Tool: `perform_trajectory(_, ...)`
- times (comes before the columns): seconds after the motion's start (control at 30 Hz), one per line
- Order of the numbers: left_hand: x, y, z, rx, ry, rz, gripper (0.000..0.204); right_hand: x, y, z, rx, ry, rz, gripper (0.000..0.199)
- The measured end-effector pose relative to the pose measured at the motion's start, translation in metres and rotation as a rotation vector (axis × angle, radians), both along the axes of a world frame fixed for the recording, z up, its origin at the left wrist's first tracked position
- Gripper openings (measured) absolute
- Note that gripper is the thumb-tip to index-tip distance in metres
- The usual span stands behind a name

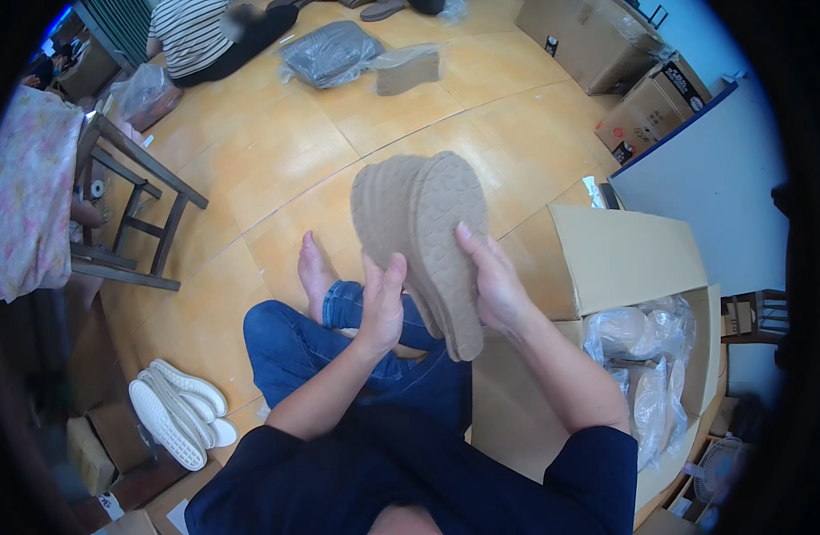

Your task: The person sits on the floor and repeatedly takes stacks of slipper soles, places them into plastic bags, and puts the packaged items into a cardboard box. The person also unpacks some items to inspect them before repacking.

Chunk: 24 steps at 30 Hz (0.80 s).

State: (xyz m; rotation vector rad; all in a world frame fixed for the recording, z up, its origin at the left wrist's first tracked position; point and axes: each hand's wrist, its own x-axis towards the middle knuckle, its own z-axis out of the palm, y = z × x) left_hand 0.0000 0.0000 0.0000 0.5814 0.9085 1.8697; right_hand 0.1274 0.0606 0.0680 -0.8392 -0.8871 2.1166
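Observation:
A pair of tan shoe soles [423,232] is held up in front of me, pressed together with the textured tread facing me. My left hand [380,303] grips the lower left edge of the pair. My right hand [492,281] holds the right edge, thumb lying on the tread. I sit on the yellow tiled floor [249,160] in blue jeans with one bare foot [315,272] stretched out under the soles.
An open cardboard box [628,267] with plastic-wrapped goods stands at my right. White soles [173,410] lie on the floor at lower left. A wooden chair [129,214] is at left. Another seated person [200,36], grey bagged bundles [334,53] and cartons [646,98] are farther off.

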Motion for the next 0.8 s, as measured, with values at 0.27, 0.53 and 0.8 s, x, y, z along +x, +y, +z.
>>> perform_trajectory(0.27,-0.026,-0.004,-0.016,-0.231,-0.235,-0.124,0.064,0.003,0.011,-0.001,-0.046,-0.045,-0.127,0.047)
perform_trajectory(0.53,-0.081,0.004,-0.054,-0.153,-0.451,-0.045,0.065,0.018,0.034,-0.008,-0.008,-0.244,-0.377,0.04)
perform_trajectory(0.8,-0.138,-0.01,-0.063,-0.088,-0.359,-0.144,0.06,-0.061,0.062,0.028,0.372,-0.335,-0.148,0.058)
